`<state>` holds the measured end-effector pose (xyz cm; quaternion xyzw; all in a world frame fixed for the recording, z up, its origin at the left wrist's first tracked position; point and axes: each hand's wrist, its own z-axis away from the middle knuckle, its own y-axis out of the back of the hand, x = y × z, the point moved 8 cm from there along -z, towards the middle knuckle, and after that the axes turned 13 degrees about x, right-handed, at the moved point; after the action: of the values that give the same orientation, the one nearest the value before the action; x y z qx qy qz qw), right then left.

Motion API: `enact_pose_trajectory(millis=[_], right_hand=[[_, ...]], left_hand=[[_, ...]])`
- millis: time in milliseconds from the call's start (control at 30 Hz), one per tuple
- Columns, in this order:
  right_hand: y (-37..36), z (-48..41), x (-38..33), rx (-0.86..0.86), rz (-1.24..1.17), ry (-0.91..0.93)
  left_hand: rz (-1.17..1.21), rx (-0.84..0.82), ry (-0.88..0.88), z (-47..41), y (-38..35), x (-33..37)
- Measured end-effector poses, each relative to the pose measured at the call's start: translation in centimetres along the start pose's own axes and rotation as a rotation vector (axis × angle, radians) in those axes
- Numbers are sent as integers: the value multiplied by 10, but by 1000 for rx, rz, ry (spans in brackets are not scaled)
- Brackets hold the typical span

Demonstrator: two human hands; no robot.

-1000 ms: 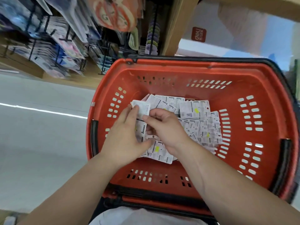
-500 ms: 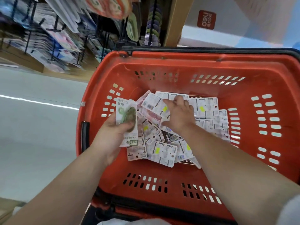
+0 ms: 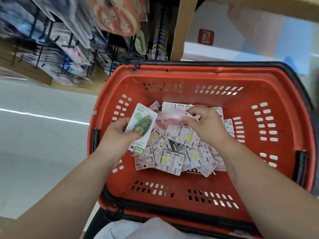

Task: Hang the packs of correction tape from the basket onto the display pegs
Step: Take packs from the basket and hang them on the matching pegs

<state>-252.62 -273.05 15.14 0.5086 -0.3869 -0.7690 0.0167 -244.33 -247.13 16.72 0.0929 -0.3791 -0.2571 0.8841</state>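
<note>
A red plastic basket (image 3: pixel 203 78) sits in front of me with several correction tape packs (image 3: pixel 172 159) piled face down on its floor. My left hand (image 3: pixel 119 135) holds a green correction tape pack (image 3: pixel 142 125) face up over the basket's left side, thumb on its blister. My right hand (image 3: pixel 205 125) pinches a pink pack (image 3: pixel 170 120) lifted off the top of the pile, beside the green one. The display pegs (image 3: pixel 72 54) hang with blurred goods at the upper left, beyond the basket.
A wooden shelf post (image 3: pixel 181 28) rises behind the basket's far rim. Purple and green rolls (image 3: pixel 159 42) hang on a peg next to it. Pale floor (image 3: pixel 34 135) lies to the left. A black handle (image 3: pixel 224 63) folds along the basket's far edge.
My right hand has lifted a pink pack off the pile and brought it toward the green pack. My left hand has raised the green pack slightly.
</note>
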Motion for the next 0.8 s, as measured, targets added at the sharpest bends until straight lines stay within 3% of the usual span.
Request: enact_pose_trajectory(millis=[167, 300, 400, 567, 667, 800], right_hand=[[40, 28, -35, -182, -355, -164], [37, 45, -44, -263, -425, -212], [25, 58, -47, -295, -442, -274], [-2, 78, -23, -152, -466, -473], [-13, 84, -7, -1, -501, -610], [-19, 83, -8, 133, -530, -680]], left_hand=[[-140, 26, -152, 12, 1, 29], [-244, -231, -109, 33, -26, 44], [-131, -354, -49, 45, -48, 52], [259, -222, 198, 40, -66, 27], [529, -229, 291, 43, -71, 12], [308, -356, 49, 56, -85, -3]])
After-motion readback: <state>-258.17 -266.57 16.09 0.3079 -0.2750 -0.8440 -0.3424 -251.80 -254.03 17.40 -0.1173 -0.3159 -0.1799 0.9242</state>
